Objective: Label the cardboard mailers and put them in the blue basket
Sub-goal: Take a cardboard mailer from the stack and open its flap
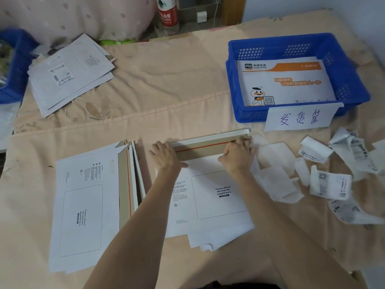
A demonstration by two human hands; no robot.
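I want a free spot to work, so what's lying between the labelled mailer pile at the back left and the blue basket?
In the head view, only bare peach cloth lies between the labelled mailer pile and the blue basket.

Matt white cardboard mailer, raw brown flap; perforated glossy plastic blue basket; soft peach cloth cover; crumpled paper labels.

Mailer under both hands: white face, thin grey waybill outline, black print; flap kraft brown with a red tear strip. Basket beyond the right hand: blue, perforated; mailer inside white with an orange band. Bed cover: peach, with a faint leaf motif. Pillow far beyond the left hand: pale pink, spotted.
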